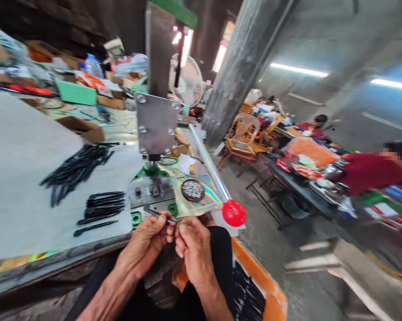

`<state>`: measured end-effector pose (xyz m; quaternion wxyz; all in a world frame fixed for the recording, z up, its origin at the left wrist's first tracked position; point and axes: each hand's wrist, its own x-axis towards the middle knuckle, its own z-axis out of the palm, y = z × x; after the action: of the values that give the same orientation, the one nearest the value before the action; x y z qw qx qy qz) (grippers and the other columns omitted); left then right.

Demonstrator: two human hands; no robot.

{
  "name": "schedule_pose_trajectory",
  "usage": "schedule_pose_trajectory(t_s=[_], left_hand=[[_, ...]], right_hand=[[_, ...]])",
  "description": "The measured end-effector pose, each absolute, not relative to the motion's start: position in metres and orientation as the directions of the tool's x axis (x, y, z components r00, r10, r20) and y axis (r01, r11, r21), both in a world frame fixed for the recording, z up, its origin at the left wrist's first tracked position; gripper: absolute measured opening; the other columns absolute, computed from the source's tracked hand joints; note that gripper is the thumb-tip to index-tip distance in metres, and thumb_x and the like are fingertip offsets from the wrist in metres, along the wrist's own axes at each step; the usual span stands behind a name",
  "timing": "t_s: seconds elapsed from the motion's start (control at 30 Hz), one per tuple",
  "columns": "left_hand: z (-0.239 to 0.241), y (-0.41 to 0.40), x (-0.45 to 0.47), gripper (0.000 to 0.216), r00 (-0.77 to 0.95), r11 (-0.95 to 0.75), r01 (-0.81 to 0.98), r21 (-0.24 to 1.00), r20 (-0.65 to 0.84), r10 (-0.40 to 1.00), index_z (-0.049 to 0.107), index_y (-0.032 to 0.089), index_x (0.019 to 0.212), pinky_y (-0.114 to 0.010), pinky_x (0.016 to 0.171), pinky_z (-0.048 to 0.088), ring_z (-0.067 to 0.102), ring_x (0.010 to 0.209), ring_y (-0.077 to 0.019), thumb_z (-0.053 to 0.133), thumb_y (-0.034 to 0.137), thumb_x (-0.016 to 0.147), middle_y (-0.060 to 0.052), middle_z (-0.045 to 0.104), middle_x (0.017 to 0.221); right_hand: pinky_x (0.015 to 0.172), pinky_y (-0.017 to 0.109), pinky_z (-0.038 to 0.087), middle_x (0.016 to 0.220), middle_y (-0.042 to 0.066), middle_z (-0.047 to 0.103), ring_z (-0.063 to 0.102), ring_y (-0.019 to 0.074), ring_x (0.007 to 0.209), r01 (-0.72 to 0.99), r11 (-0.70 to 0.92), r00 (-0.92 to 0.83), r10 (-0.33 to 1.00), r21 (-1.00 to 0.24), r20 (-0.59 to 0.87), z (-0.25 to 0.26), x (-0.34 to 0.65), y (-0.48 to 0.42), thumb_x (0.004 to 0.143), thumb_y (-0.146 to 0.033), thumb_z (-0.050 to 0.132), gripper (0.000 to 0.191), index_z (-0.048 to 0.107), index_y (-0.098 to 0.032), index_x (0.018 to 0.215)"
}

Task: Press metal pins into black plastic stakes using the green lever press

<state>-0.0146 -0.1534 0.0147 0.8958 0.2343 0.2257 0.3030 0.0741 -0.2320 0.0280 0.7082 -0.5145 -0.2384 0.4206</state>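
Observation:
My left hand (144, 240) and my right hand (194, 252) meet just in front of the workbench edge. Both pinch a slim black plastic piece with a metal tip (161, 216), and my fingers hide part of it. Beyond my hands stands a small hand press with a steel plate (157, 125) on a green-and-steel base (151, 188). A round dish of tiny metal parts (192, 190) sits to its right. To the left, several similar black pieces lie in loose piles on a white sheet (30, 178).
A steel lever with a red ball knob (233, 213) rises beside my right hand. Cardboard boxes and clutter fill the bench behind. Further off are a white fan (187, 80), a concrete pillar (241, 67), a wicker chair (243, 138) and a cluttered table with two co-workers (371, 171).

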Motion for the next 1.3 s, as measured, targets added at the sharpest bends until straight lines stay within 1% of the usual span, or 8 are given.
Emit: schedule_pose_trajectory(t_s=[0.1, 0.27, 0.57, 0.67, 0.8, 0.97, 1.07, 1.3], left_hand=[[0.015, -0.155, -0.016, 0.034, 0.708, 0.712, -0.466, 0.524, -0.261, 0.656, 0.066, 0.010, 0.076, -0.020, 0.048, 0.044, 0.049, 0.052, -0.0094, 0.087, 0.029, 0.057, -0.001, 0.056, 0.059], [0.010, -0.155, -0.014, 0.034, 0.725, 0.725, -0.499, 0.474, -0.230, 0.649, 0.067, 0.011, 0.077, -0.019, 0.048, 0.042, 0.049, 0.052, -0.0090, 0.087, 0.031, 0.058, -0.002, 0.057, 0.060], [0.004, -0.152, -0.018, 0.032, 0.725, 0.717, -0.515, 0.470, -0.207, 0.657, 0.067, 0.012, 0.077, -0.018, 0.049, 0.043, 0.051, 0.052, -0.0091, 0.086, 0.031, 0.060, -0.001, 0.057, 0.058], [0.004, -0.152, -0.020, 0.030, 0.705, 0.673, -0.520, 0.526, -0.182, 0.686, 0.066, 0.012, 0.078, -0.019, 0.049, 0.044, 0.051, 0.052, -0.0093, 0.084, 0.032, 0.063, -0.001, 0.058, 0.059], [0.004, -0.151, -0.022, 0.030, 0.649, 0.551, -0.522, 0.651, -0.117, 0.752, 0.065, 0.012, 0.081, -0.021, 0.051, 0.045, 0.053, 0.054, -0.0108, 0.081, 0.033, 0.066, -0.002, 0.059, 0.063], [-0.001, -0.147, -0.027, 0.030, 0.605, 0.424, -0.469, 0.774, -0.068, 0.794, 0.063, 0.013, 0.083, -0.024, 0.053, 0.045, 0.054, 0.054, -0.0135, 0.076, 0.038, 0.071, -0.002, 0.059, 0.059], [-0.003, -0.139, -0.031, 0.032, 0.578, 0.341, -0.379, 0.860, -0.068, 0.813, 0.063, 0.013, 0.085, -0.025, 0.055, 0.045, 0.056, 0.055, -0.0145, 0.073, 0.040, 0.071, -0.004, 0.062, 0.062], [-0.007, -0.107, -0.031, 0.024, 0.466, 0.079, -0.189, 0.979, 0.019, 0.885, 0.064, 0.016, 0.080, -0.026, 0.056, 0.045, 0.056, 0.058, -0.0159, 0.065, 0.038, 0.073, -0.004, 0.064, 0.067]], right_hand=[[0.040, 0.019, 0.025, 0.062, -0.004, 0.050, 0.036, 0.0043, 0.044, -0.342, 0.100, 0.518, 0.849, -0.934, -0.099, 0.028, 0.073, -0.233, 0.079, -0.041, 0.063, 0.027, 0.052, -0.017, 0.072], [0.039, 0.019, 0.023, 0.061, -0.003, 0.051, 0.034, 0.0039, 0.042, -0.357, 0.081, 0.506, 0.854, -0.931, -0.120, 0.030, 0.068, -0.231, 0.077, -0.040, 0.066, 0.029, 0.051, -0.017, 0.069], [0.040, 0.018, 0.025, 0.064, -0.001, 0.058, 0.036, 0.0040, 0.043, -0.301, 0.048, 0.475, 0.873, -0.952, -0.106, 0.025, 0.069, -0.229, 0.082, -0.040, 0.061, 0.026, 0.051, -0.018, 0.071], [0.040, 0.018, 0.024, 0.063, 0.000, 0.059, 0.034, 0.0034, 0.042, -0.261, 0.029, 0.473, 0.875, -0.965, -0.102, 0.025, 0.070, -0.229, 0.082, -0.040, 0.059, 0.027, 0.050, -0.018, 0.071], [0.038, 0.018, 0.021, 0.057, -0.005, 0.049, 0.030, 0.0031, 0.041, -0.235, -0.016, 0.517, 0.845, -0.972, -0.139, 0.023, 0.069, -0.229, 0.079, -0.040, 0.062, 0.028, 0.049, -0.018, 0.067], [0.038, 0.017, 0.015, 0.058, -0.005, 0.048, 0.026, 0.0011, 0.040, -0.403, -0.011, 0.471, 0.855, -0.915, -0.218, 0.015, 0.067, -0.222, 0.072, -0.040, 0.069, 0.030, 0.049, -0.017, 0.066], [0.038, 0.016, 0.014, 0.058, -0.006, 0.048, 0.027, 0.0007, 0.040, -0.494, -0.043, 0.409, 0.870, -0.868, -0.276, 0.009, 0.070, -0.212, 0.067, -0.039, 0.073, 0.032, 0.050, -0.017, 0.065], [0.039, 0.016, 0.017, 0.055, -0.005, 0.047, 0.027, 0.0020, 0.043, -0.563, -0.049, 0.378, 0.873, -0.825, -0.310, 0.001, 0.074, -0.174, 0.060, -0.031, 0.073, 0.025, 0.054, -0.015, 0.061]])
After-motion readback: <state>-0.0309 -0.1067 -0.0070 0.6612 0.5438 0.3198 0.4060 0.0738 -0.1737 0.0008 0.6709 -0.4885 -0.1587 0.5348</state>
